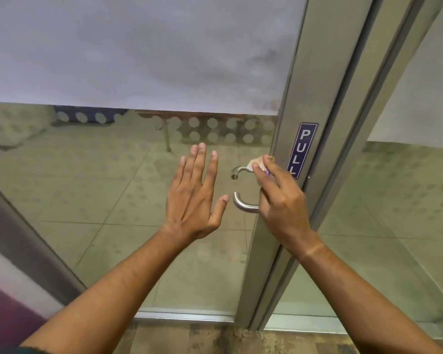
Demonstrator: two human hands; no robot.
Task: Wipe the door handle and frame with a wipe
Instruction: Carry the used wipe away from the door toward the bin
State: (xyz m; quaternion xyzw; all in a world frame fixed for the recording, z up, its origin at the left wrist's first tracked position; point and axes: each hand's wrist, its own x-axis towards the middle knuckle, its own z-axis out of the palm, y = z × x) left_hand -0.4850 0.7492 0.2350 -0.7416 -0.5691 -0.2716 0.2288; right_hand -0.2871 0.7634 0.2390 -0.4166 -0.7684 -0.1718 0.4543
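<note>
I am facing a glass door with a brushed grey metal frame (315, 103), which is carrying a curved silver metal handle (242, 204) and a narrow blue PULL sticker (302, 149). Behind the glass, a floor of pale green square tiles (100, 195) is bearing a thin metal furniture leg (166, 139). Worn brown flooring (202, 338) is lying at the threshold.

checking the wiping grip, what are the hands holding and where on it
The right hand pinches a crumpled wipe at its lower part, by the door handle. The left hand is flat and holds nothing.
</note>
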